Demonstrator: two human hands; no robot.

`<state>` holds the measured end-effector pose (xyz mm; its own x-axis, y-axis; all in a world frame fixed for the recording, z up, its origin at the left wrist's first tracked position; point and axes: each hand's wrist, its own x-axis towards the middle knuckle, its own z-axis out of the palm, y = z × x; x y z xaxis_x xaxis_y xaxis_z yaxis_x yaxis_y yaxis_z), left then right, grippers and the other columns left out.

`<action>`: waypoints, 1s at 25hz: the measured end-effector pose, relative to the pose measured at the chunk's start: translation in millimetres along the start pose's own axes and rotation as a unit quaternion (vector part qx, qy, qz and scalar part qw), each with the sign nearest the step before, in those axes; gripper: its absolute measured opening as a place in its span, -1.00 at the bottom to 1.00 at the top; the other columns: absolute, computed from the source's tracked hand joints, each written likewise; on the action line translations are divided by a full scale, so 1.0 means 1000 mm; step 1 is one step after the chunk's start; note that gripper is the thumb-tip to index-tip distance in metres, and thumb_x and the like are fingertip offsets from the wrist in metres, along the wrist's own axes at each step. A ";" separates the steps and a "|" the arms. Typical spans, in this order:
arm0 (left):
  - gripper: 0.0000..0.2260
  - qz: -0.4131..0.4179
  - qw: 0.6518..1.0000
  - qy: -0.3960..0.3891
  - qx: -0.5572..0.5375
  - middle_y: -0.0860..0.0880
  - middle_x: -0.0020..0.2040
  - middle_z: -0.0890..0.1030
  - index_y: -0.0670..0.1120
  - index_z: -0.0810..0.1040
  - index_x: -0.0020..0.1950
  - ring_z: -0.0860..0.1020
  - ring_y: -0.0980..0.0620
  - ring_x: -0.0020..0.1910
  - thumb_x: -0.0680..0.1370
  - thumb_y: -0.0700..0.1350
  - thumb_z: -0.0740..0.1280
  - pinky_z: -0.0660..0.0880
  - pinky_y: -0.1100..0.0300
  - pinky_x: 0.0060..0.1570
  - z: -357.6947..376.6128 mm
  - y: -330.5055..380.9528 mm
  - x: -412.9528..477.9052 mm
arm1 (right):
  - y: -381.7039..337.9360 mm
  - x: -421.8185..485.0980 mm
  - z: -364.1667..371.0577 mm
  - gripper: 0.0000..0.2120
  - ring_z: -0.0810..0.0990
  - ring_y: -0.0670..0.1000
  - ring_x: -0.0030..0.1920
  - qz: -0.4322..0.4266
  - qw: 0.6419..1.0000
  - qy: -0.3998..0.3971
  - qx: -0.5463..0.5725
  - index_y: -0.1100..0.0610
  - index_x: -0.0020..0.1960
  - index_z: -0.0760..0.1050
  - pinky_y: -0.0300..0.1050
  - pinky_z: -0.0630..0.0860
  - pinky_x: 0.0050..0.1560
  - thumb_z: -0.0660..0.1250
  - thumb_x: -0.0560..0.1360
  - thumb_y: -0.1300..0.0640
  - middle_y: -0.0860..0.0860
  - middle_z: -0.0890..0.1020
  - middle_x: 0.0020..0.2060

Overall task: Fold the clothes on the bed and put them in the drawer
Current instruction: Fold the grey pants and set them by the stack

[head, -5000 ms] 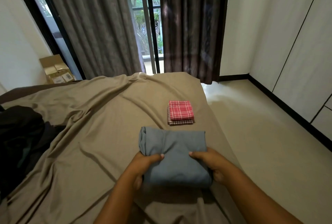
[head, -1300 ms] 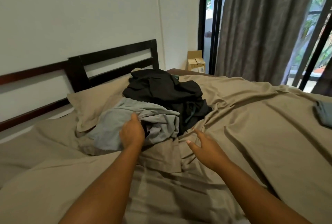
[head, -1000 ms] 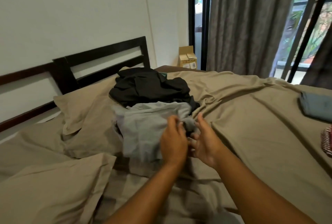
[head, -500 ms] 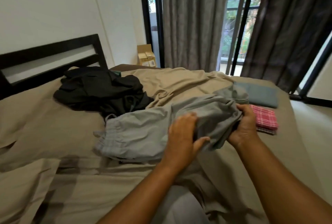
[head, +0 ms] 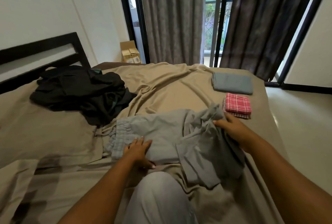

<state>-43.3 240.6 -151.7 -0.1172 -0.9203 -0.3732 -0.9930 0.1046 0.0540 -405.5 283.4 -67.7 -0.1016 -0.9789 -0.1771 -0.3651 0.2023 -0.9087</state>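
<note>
The grey trousers (head: 161, 133) lie crumpled across the near part of the bed (head: 170, 83), elastic waistband to the left, legs trailing right in a twisted bunch. The left hand (head: 138, 150) lies flat on the cloth just below the waistband, fingers straight, its grip released and only pressing. The right hand (head: 231, 130) has its grip clenched on the bunched leg fabric, lifting it a little off the sheet.

By my reading, this is the spreading-out step for a fresh garment: nothing of it is folded yet. The next move calls for the right hand to draw the legs out straight and flat while the left pins the waist, then lay one leg over the other before folding in lengths. The loose, thin cloth will likely wrinkle unless it is smoothed first.

Just beyond the right hand sits a folded red check cloth (head: 237, 105) on top of another checked one; further off lies a folded blue-grey piece (head: 231, 83). A black heap (head: 80, 94) waits unfolded near the headboard.

No drawer is in view. The only container is an open cardboard box (head: 130, 53) on the floor by the curtain, holding smaller labelled cartons.
</note>
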 end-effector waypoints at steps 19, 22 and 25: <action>-0.40 0.121 0.862 0.174 -0.461 0.15 0.16 0.55 0.05 0.40 0.33 0.57 0.26 0.09 0.40 -0.17 0.59 0.58 0.26 0.05 -0.083 0.031 -0.044 | -0.037 0.008 0.153 -0.03 0.11 0.03 0.61 -0.240 0.936 -0.090 -0.243 -0.16 0.65 -0.06 0.10 0.24 0.54 0.47 0.46 -0.20 -0.05 0.09 0.64; -0.21 0.206 0.860 0.158 -0.439 0.20 0.34 0.45 0.02 0.33 0.54 0.47 0.30 0.26 0.39 -0.07 0.62 0.50 0.33 0.21 -0.095 0.045 -0.053 | -0.054 0.003 0.154 -0.23 0.40 0.00 0.48 -0.250 0.959 -0.046 -0.126 -0.16 0.63 0.11 -0.01 0.44 0.41 0.38 0.52 0.08 -0.05 0.36 0.53; -0.24 0.226 0.828 0.200 -0.472 0.13 0.40 0.46 0.04 0.41 0.50 0.48 0.13 0.36 0.36 0.02 0.64 0.54 0.10 0.29 -0.099 0.038 -0.055 | -0.064 -0.003 0.147 -0.59 0.60 -0.09 0.25 -0.215 0.975 -0.015 0.060 -0.09 0.44 0.46 -0.03 0.56 0.28 0.34 0.60 -0.01 -0.09 0.62 0.26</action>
<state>-73.3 257.9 -37.5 -0.2740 -0.9388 0.2088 -0.3750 0.3043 0.8757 -246.0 269.8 -64.8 0.0657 -0.9731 0.2209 -0.2568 -0.2304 -0.9386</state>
